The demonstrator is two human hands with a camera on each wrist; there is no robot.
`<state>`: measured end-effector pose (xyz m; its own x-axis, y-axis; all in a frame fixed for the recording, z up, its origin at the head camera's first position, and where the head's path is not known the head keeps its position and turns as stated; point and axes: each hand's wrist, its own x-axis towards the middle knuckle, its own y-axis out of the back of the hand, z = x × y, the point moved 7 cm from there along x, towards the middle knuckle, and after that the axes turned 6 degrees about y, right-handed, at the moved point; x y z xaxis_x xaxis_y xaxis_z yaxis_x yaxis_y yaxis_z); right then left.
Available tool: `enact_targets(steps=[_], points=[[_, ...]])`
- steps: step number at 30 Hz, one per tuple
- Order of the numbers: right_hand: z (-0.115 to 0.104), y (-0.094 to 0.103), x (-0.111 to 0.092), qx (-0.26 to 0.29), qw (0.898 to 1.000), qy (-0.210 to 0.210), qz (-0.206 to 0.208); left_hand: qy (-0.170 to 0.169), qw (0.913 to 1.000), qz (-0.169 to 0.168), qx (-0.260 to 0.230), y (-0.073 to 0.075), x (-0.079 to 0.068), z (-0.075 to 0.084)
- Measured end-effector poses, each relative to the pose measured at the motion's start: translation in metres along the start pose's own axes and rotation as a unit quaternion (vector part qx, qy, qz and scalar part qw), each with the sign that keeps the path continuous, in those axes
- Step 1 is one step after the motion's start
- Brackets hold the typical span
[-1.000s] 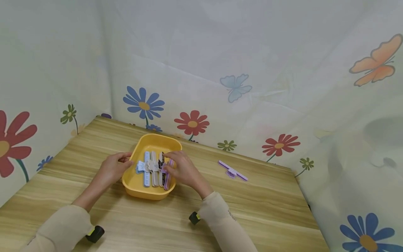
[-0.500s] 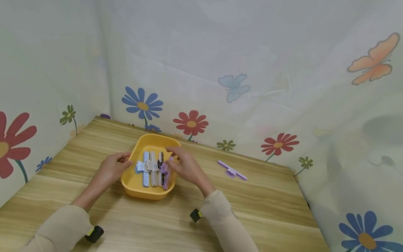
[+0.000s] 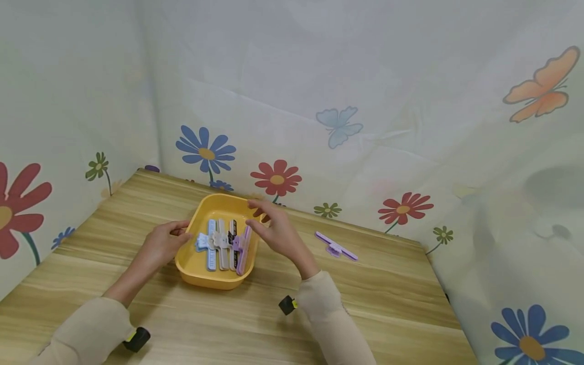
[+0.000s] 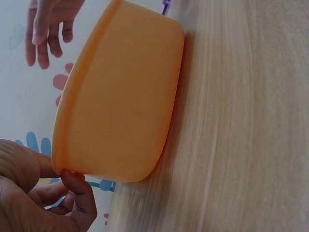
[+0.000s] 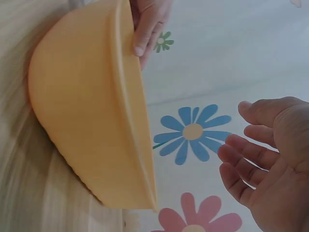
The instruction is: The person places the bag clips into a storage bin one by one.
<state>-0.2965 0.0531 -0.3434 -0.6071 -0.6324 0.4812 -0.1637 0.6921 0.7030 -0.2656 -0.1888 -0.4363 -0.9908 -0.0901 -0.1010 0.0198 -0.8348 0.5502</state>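
My left hand (image 3: 165, 245) pinches the left rim of a yellow plastic basin (image 3: 214, 279), the thumb at the inside edge; the left wrist view shows thumb and fingers on the rim. Several bar-shaped clips lie side by side in the basin: a blue clip (image 3: 212, 258), a pale grey clip (image 3: 223, 259), a black-printed clip (image 3: 233, 261) and a slightly slanted purple clip (image 3: 244, 256). Over the basin's far right rim hovers my right hand (image 3: 280, 234), its fingers loosely bent and holding nothing. In the right wrist view it hangs apart from the basin.
Another purple clip (image 3: 336, 248) lies on the wooden table (image 3: 383, 304) to the right of the basin. A floral cloth wall (image 3: 283, 121) rises behind the table's far edge and along both sides.
My right hand has let go of the purple clip at the basin's right side and lifted up and to the right. My left hand stays on the rim.
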Motion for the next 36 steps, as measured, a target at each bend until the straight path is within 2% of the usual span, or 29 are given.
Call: enact_targets(steps=[6,13,24,36], points=[[-0.001,0.008,0.0,0.017,1.0,0.002,0.011,0.0,1.0,0.002,0.001,0.0,0.001,0.0],[0.004,0.018,-0.009,0.006,1.0,-0.013,0.016,0.007,1.0,0.002,0.0,-0.001,0.002,-0.002],[0.022,0.04,-0.032,0.0,0.999,-0.024,0.047,0.003,1.0,0.006,0.004,-0.001,0.003,-0.002],[0.043,0.062,-0.061,-0.02,0.996,-0.075,0.043,0.009,0.9999,0.003,0.007,-0.002,0.004,-0.004]])
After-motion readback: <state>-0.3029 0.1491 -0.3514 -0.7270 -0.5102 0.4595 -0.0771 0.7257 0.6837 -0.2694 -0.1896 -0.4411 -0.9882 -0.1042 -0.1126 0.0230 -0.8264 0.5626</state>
